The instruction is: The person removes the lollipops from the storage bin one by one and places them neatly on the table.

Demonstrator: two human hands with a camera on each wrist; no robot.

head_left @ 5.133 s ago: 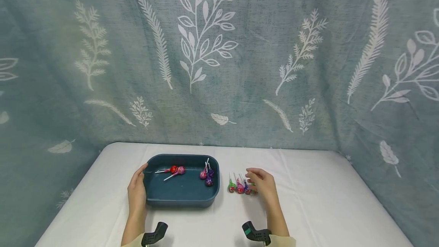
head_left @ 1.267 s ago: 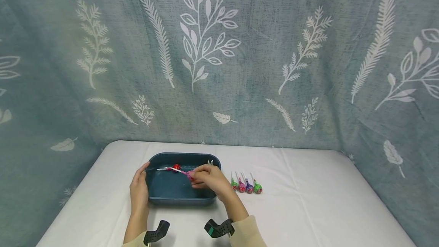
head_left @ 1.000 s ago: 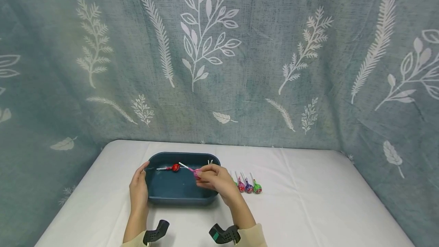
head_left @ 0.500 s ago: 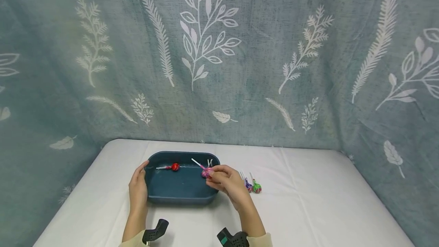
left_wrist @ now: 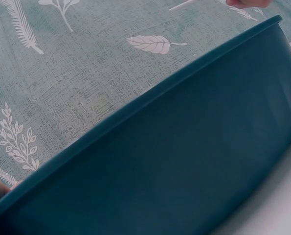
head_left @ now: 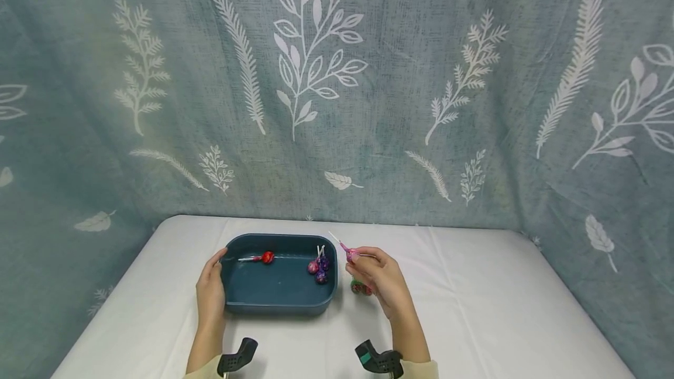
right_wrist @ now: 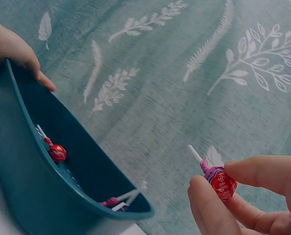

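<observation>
My right hand [head_left: 380,276] pinches a pink lollipop [right_wrist: 222,182] by its wrapped candy head, just beyond the bin's right rim, white stick pointing up and left. My left hand [head_left: 210,291] holds the left end of the dark teal bin [head_left: 268,297], fingers at the rim. Inside the bin, a red lollipop [head_left: 268,257] lies toward the back left. A pink lollipop [head_left: 313,266] and two purple lollipops [head_left: 321,277] cluster at the right end. On the table, the heads of a green lollipop [head_left: 356,286] and another next to it show beneath my right hand, which hides the rest.
A white cloth covers the table [head_left: 484,309]. Behind it hangs a grey-green curtain [head_left: 379,180] with white leaf prints. A black camera is strapped to each wrist, with beige sleeves below.
From the table row, my right hand went into the bin, took the pink lollipop from beside the red one and carried it right, past the rim. The left hand stayed on the bin.
</observation>
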